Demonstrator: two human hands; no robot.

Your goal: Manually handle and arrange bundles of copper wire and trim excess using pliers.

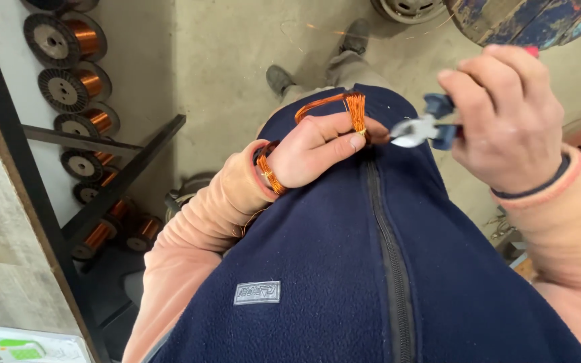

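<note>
My left hand [314, 151] is closed around a loop of thin copper wire [354, 107], which runs over the fingers and around the wrist, held against my dark blue fleece vest. My right hand [506, 121] grips blue-handled cutting pliers [421, 128]; their metal jaws point left, close to the end of the wire bundle by my left thumb. Both arms wear peach-coloured sleeves.
Several spools of copper wire [68, 40] hang in a column on the white wall at left, behind a black metal frame [102, 195]. My shoes [280, 79] stand on the concrete floor below. A wheel rim [408, 8] and a blue painted object [526, 20] lie at the top.
</note>
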